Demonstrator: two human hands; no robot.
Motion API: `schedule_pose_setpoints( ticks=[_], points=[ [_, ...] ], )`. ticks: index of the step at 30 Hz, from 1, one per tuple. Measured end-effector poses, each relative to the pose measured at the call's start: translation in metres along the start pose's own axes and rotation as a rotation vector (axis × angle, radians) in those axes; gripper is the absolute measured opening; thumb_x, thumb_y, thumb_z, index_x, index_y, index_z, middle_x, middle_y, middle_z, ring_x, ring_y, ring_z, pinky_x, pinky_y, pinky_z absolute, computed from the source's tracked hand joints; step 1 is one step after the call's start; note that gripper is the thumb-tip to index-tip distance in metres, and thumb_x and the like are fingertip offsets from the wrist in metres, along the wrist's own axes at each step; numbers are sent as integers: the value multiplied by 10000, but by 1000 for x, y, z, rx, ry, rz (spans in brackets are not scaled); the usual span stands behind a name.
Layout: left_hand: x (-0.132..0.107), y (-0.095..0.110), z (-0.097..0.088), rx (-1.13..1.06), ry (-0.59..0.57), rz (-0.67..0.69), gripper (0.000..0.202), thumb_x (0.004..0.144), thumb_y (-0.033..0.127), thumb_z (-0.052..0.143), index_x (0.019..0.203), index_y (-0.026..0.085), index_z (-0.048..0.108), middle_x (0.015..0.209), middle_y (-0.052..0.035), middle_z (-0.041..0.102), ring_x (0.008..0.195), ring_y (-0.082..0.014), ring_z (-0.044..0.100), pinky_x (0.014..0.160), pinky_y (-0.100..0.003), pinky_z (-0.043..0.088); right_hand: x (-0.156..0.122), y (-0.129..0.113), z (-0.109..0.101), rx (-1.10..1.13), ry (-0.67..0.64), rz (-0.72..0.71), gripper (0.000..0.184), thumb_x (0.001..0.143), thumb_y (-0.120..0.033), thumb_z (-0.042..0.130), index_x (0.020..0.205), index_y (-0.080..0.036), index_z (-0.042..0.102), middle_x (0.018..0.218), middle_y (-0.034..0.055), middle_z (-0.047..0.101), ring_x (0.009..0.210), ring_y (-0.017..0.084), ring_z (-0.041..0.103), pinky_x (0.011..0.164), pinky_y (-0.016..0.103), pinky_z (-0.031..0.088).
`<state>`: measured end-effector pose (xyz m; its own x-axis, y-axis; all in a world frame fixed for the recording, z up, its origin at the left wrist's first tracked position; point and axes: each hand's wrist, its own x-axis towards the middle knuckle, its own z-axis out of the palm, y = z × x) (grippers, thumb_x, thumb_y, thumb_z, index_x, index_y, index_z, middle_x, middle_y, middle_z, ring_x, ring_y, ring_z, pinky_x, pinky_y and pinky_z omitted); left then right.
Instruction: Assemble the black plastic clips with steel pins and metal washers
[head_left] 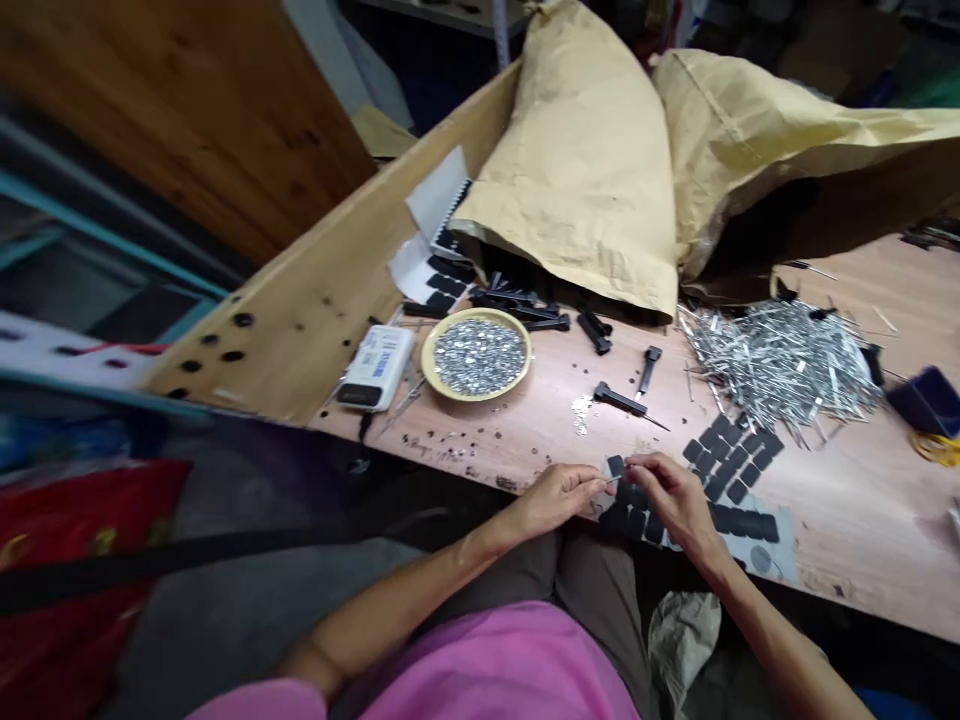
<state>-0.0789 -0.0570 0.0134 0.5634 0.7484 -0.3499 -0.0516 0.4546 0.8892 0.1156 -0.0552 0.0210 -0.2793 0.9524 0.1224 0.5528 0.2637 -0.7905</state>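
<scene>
My left hand [561, 496] is closed in a pinch on a thin metal rod [613, 479], whose end sticks out to the right past the fingertips. Just beside it, my right hand [675, 492] has thumb and forefinger pressed together; whatever they hold is too small to make out. Under both hands lies a pale backing sheet with rows of black adhesive pads [750, 523], some partly covered by my right hand. Beyond the hands rest a black-handled piece with a metal pin [621, 400] and a small scatter of silvery bits [581, 413].
A yellow bowl [427, 366] holds small metal pieces, with a white box-shaped device [379, 368] on its left. Metal rods [784, 365] are heaped at right, near a dark blue container [926, 405]. Large paper sacks [577, 170] stand behind; a wooden board [330, 270] edges the left.
</scene>
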Motion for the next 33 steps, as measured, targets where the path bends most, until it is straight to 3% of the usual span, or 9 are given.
schedule_pose_setpoints(
  ticks=[2,5,8,12,21,24,27,29,33],
  points=[
    [-19,-3,-2,83,106,39,416,786,491,536,859,109,683,558,31,455,524,-78,377,513,-199,351,10,1,21,-13,18,-3,180,884,-309,497,869,-202,641,777,46,677,681,169,644,593,267,510],
    [-51,-9,-4,188,173,18,374,830,432,483,883,133,702,503,45,400,497,-82,325,465,-193,275,29,-5,70,-100,-84,-156,173,892,-235,464,887,-207,634,804,54,652,716,167,620,618,265,495],
    [-76,-17,-6,243,252,15,369,845,422,464,897,150,708,505,34,423,505,-91,333,454,-194,253,42,-17,120,-372,-163,-267,175,876,-147,456,850,-199,621,784,62,612,713,178,567,606,270,457],
    [-88,-23,-16,186,353,40,446,833,491,453,898,119,689,482,51,354,481,-85,309,439,-201,226,46,-20,150,-689,-187,-352,198,832,-38,476,820,-182,610,780,77,588,710,198,511,613,290,421],
    [-83,-23,-46,57,493,53,534,774,583,484,948,104,644,470,92,249,424,-61,226,413,-204,165,29,-7,142,-586,-184,-370,258,866,-118,481,1089,-189,591,888,95,611,769,213,528,642,317,461],
    [-81,-20,-49,58,486,47,548,760,593,493,946,101,646,466,97,237,418,-57,214,410,-204,157,33,3,125,-447,-51,-275,260,902,-169,422,1097,-192,591,875,87,616,776,201,553,667,311,474],
    [-75,-18,-49,36,463,48,562,750,601,499,945,95,648,459,100,234,412,-54,208,406,-200,149,39,19,97,-479,89,-156,267,921,-193,376,1023,-195,622,851,80,600,775,200,551,648,301,457],
    [-67,-16,-47,23,445,51,561,750,595,502,952,92,648,462,101,239,410,-52,206,404,-197,146,43,26,80,-600,56,-160,253,911,-175,400,1002,-201,635,856,81,596,772,207,530,632,296,430],
    [-49,-12,-41,45,430,75,543,770,561,496,973,80,644,475,97,258,416,-52,222,403,-196,158,52,28,65,-857,-105,-316,216,866,-106,477,932,-214,652,870,80,613,745,207,487,653,314,373]
  ],
)
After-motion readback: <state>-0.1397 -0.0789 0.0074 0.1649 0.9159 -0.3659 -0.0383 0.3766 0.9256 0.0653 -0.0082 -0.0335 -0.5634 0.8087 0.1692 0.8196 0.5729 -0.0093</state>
